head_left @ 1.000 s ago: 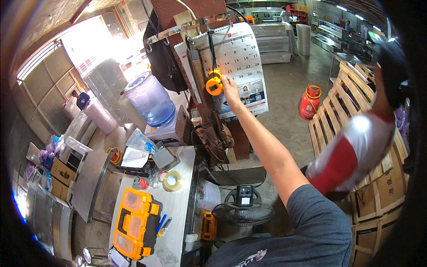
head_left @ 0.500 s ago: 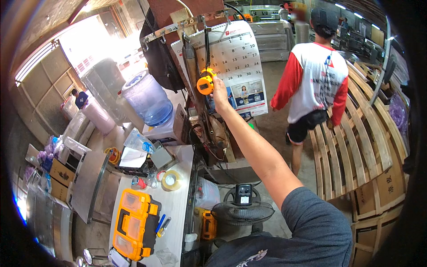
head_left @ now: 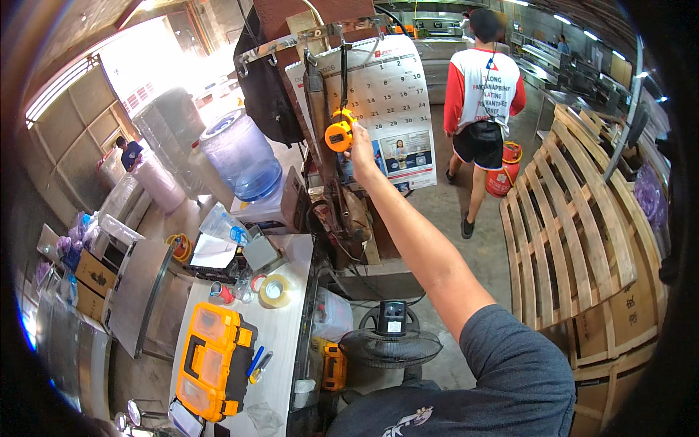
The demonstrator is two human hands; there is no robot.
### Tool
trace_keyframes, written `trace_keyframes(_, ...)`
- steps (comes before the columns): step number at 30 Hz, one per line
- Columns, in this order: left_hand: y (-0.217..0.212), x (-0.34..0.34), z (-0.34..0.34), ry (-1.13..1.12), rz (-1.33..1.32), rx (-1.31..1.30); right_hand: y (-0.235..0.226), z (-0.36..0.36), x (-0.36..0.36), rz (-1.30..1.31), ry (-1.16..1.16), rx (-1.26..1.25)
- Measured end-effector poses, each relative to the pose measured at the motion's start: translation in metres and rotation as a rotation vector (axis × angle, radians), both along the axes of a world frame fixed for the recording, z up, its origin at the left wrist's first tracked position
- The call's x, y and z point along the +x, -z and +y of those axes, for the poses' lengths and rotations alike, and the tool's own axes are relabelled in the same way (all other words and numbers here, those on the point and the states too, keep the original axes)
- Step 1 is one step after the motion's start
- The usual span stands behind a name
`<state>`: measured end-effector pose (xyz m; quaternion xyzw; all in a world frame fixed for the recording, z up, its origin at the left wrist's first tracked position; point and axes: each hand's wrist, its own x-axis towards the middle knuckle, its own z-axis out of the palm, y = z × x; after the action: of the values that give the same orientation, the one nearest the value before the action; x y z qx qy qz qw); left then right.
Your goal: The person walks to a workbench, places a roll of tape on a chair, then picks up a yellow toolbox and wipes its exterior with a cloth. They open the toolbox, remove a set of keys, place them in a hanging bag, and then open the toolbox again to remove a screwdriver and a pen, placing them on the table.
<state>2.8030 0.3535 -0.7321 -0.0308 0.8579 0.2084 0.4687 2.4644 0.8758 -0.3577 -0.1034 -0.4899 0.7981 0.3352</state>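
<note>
My right arm reaches up and forward from the lower right. Its hand [head_left: 360,151] is closed on an orange-yellow tape measure [head_left: 338,136], gripping its right side. A dark strap [head_left: 344,73] runs from the tape measure up to a metal hook rail [head_left: 313,45]. Behind the hand hangs a wall calendar [head_left: 393,98] with a picture in its lower part, partly covered by my fingers. A long, worn brown object [head_left: 315,95] hangs just left of the strap. My left hand is out of sight.
A table at lower left bears an orange toolbox [head_left: 239,364], tape rolls [head_left: 274,290] and a blue pen [head_left: 255,360]. Behind stands a large water bottle [head_left: 244,160]. Below my arm is a black fan [head_left: 389,346]. Wooden pallets [head_left: 561,233] lean right; a co-worker [head_left: 484,91] walks ahead.
The co-worker in the red-sleeved shirt has walked farther away, uncovering a red gas cylinder. My right hand stays on the tape measure; the view has shifted slightly.
</note>
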Motion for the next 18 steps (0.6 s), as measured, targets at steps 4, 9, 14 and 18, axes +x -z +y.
trace_keyframes(4,0.0,0.003,-0.003,-0.011,-0.002,-0.002,0.005,0.003,-0.006,-0.007,0.006,0.0)
trace_keyframes(9,0.001,0.006,-0.007,-0.022,-0.007,-0.01,0.007,0.006,-0.009,-0.022,0.006,0.008)
trace_keyframes(14,0.001,0.01,-0.012,-0.036,-0.01,-0.017,0.008,0.006,-0.006,-0.02,-0.004,0.019)
trace_keyframes(18,0.001,0.013,-0.016,-0.048,-0.011,-0.026,0.006,0.004,-0.004,-0.021,-0.009,0.027)
